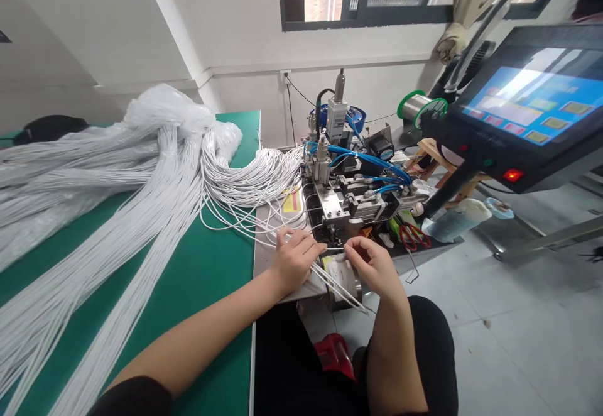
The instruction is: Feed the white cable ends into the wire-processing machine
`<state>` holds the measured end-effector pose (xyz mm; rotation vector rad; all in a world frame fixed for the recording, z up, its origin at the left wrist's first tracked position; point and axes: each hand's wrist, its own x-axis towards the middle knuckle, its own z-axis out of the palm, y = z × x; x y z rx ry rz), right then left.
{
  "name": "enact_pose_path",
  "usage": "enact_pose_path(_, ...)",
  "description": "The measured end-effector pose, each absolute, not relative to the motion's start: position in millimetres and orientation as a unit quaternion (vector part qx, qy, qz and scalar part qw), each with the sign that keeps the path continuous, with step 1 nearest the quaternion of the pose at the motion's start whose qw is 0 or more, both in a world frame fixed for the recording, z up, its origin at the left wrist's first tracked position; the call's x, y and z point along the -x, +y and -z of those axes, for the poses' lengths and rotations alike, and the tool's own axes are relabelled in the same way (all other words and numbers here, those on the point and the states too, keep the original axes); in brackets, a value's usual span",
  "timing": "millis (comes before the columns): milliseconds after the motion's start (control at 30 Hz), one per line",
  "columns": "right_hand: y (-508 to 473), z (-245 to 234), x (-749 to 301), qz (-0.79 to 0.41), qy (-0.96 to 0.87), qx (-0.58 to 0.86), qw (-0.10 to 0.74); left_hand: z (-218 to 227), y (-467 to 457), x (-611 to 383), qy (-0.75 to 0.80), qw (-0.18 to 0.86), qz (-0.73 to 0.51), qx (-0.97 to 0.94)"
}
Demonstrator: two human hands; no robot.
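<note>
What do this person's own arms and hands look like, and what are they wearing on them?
The left hand and right hand are ungloved. The left forearm and right forearm are bare, and a plain black sleeve ends near the left elbow.

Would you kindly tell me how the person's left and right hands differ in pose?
Several white wires come out from under the left hand, whereas the right hand pinches just one wire. The left hand mostly shows its back; the right hand shows its thumb side. Both are bare, and that one wire spans between their fingers.
</note>
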<state>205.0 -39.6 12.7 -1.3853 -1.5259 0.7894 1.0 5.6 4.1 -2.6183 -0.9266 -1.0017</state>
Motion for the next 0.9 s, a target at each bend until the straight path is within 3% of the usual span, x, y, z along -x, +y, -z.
enact_pose_path(367, -26.7, -3.9, -197.9, -0.386, -0.596, 0.512, 0.482, -0.3, 11.3, -0.4, -0.271, 0.067, 0.316, 0.907)
enact_pose_path(633, -17.5, 6.1, -208.8, -0.267, -0.618, 0.579, 0.461, -1.9, 11.6, -4.6, -0.288, 0.059, 0.272, 0.916)
enact_pose_path(900, -6.9, 23.4, -213.0, -0.362, -0.592, 0.542, 0.474, -3.5, 13.2, -10.0, -0.309, 0.093, 0.198, 0.926)
